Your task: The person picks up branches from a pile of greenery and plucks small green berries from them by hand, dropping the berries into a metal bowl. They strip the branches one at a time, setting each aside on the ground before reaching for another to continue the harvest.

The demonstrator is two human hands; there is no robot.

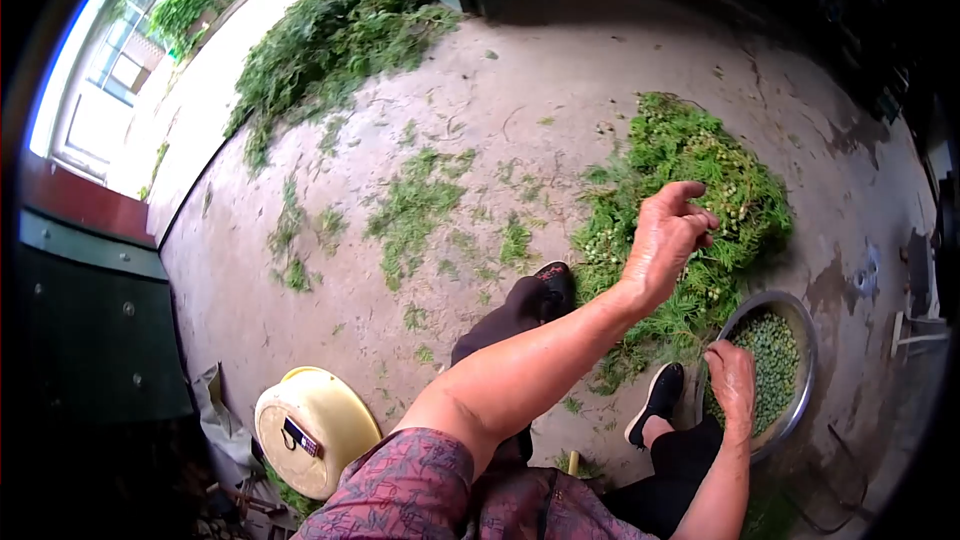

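My left hand [668, 242] hangs over a heap of leafy green sprigs [735, 175] dotted with small pale green knobs. Its fingers are bent and apart, with nothing visible between them. Beside the near rim of a round metal basin [808, 380], my right hand [733, 380] has its fingers curled together; whatever they may hold is hidden. Many small green cones or berries [768, 365] lie in the basin, too small to name surely.
Farther off lies a larger heap of dark green branches [325, 35]. Loose green bits [415, 210] litter the concrete floor. An upturned yellow tub [340, 410] at lower left carries a phone-like device [300, 436]. My shoes [660, 402] flank the near sprigs; a green door [100, 320] stands left.
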